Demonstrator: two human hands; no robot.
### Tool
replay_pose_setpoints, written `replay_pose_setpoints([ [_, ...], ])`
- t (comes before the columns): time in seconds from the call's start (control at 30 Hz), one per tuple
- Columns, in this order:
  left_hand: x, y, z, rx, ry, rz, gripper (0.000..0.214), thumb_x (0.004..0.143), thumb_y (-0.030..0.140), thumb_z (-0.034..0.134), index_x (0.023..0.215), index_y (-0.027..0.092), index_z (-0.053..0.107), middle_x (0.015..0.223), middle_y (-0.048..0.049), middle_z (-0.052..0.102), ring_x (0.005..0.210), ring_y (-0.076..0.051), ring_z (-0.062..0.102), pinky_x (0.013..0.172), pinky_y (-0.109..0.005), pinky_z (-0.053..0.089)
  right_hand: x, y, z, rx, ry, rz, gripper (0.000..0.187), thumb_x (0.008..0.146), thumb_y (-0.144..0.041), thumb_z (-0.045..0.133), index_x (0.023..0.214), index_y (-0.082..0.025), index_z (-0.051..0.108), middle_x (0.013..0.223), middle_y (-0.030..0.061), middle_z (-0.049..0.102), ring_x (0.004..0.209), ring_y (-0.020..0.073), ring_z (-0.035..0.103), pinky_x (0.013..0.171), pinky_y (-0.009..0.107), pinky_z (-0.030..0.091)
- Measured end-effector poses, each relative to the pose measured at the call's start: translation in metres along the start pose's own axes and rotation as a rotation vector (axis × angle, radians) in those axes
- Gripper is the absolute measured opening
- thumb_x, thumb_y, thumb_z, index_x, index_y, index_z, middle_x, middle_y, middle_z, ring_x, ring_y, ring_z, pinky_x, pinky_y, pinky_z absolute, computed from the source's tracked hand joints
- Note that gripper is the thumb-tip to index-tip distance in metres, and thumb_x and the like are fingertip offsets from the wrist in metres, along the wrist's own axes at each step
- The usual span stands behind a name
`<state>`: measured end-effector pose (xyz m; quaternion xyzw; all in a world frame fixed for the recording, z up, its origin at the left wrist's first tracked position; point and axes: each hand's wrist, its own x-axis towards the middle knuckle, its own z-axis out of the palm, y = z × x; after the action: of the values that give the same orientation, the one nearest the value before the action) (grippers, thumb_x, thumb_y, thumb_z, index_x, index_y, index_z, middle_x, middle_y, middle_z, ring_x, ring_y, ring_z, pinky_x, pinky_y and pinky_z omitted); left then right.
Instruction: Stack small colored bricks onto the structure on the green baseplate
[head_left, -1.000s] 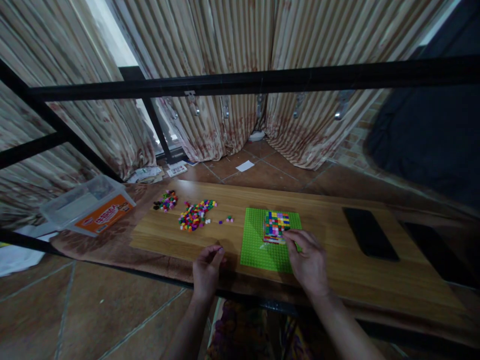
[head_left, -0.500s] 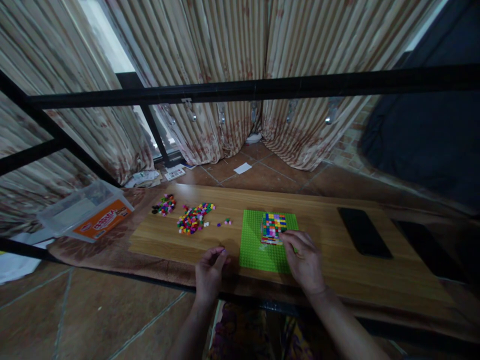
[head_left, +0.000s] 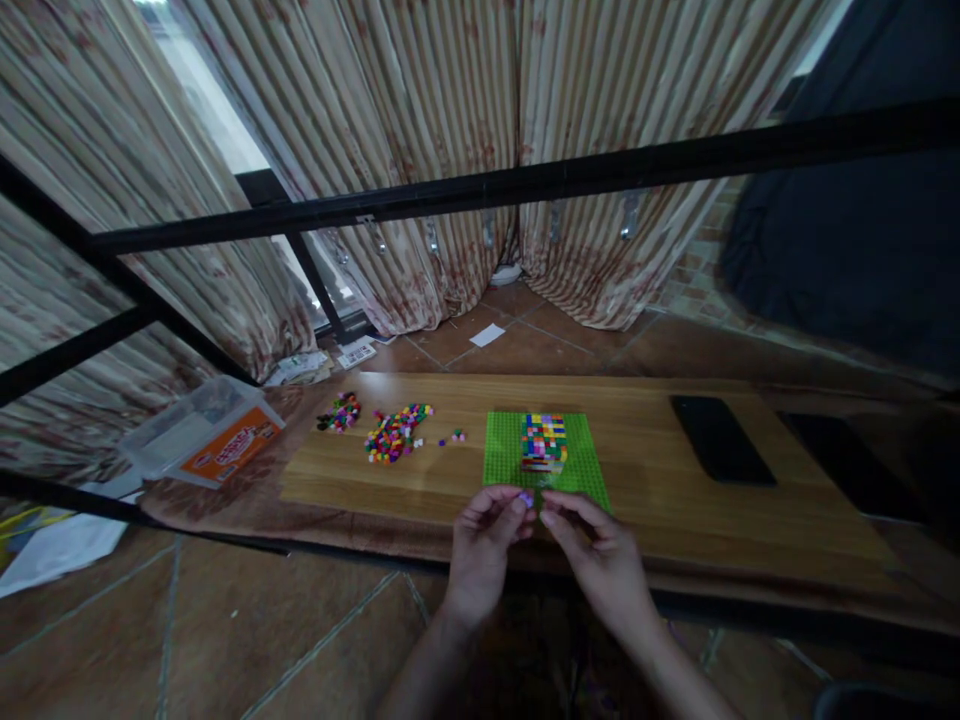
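Note:
My left hand (head_left: 480, 550) pinches a small purple toy brick (head_left: 526, 498) between thumb and fingertips, above the near edge of the green baseplate (head_left: 504, 455). Close beside it, my right hand (head_left: 604, 555) has its thumb and index finger drawn together; whatever they may hold is too small to make out. Just beyond both hands, a block of stacked multicoloured bricks (head_left: 544, 442) stands on the baseplate, its top a patchwork of colours.
Left of the baseplate lie a large pile of loose bricks (head_left: 397, 432), a smaller pile (head_left: 341, 412) and several stray bricks. A clear plastic box (head_left: 202, 430) with an orange label stands at the left. A black phone (head_left: 720, 440) lies on the wooden board (head_left: 645, 450) at right.
My right hand has drawn back from the brick stack toward me. My left hand has moved right, so the two hands meet in front of the stack. The view has tilted slightly.

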<state>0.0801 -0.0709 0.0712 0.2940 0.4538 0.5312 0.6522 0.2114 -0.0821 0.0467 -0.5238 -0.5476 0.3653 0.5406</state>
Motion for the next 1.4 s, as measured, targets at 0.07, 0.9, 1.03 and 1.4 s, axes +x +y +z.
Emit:
replay_pose_setpoints([
  [0.07, -0.002, -0.001, 0.004, -0.001, -0.046, 0.03, 0.022, 0.067, 0.031, 0.075, 0.083, 0.017, 0.069, 0.084, -0.0041, 0.07, 0.079, -0.015, 0.064, 0.071, -0.025, 0.051, -0.001, -0.008, -0.001, 0.037, -0.01, -0.013, 0.021, 0.081, -0.034, 0.064, 0.098, -0.023, 0.069, 0.091, 0.0041, 0.068, 0.084, 0.018, 0.063, 0.072, 0.03, 0.053],
  [0.9, 0.019, -0.015, -0.05, 0.264, 0.266, 0.028, 0.03, 0.06, 0.034, 0.076, 0.083, 0.016, 0.07, 0.072, -0.0012, 0.067, 0.06, -0.009, 0.058, 0.059, -0.021, 0.047, 0.054, 0.022, -0.021, -0.323, 0.272, -0.101, 0.026, 0.086, -0.037, 0.052, 0.092, -0.019, 0.07, 0.085, 0.0062, 0.068, 0.073, 0.0175, 0.062, 0.067, 0.029, 0.049],
  [1.03, 0.02, -0.018, -0.054, 0.265, 0.275, 0.017, 0.031, 0.058, 0.034, 0.077, 0.082, 0.016, 0.071, 0.075, -0.0023, 0.069, 0.063, -0.01, 0.059, 0.063, -0.021, 0.049, 0.065, 0.023, -0.012, -0.499, 0.294, -0.15, 0.025, 0.086, -0.035, 0.051, 0.09, -0.019, 0.07, 0.081, 0.006, 0.068, 0.074, 0.0195, 0.061, 0.069, 0.031, 0.047],
  [1.4, 0.026, -0.023, -0.065, 0.301, 0.254, 0.011, 0.027, 0.062, 0.034, 0.075, 0.081, 0.016, 0.071, 0.071, -0.0025, 0.068, 0.064, -0.012, 0.058, 0.062, -0.022, 0.047, 0.062, 0.03, -0.006, -0.641, 0.298, -0.238, 0.025, 0.088, -0.036, 0.05, 0.09, -0.018, 0.069, 0.084, 0.0078, 0.068, 0.082, 0.0221, 0.06, 0.075, 0.034, 0.046],
])
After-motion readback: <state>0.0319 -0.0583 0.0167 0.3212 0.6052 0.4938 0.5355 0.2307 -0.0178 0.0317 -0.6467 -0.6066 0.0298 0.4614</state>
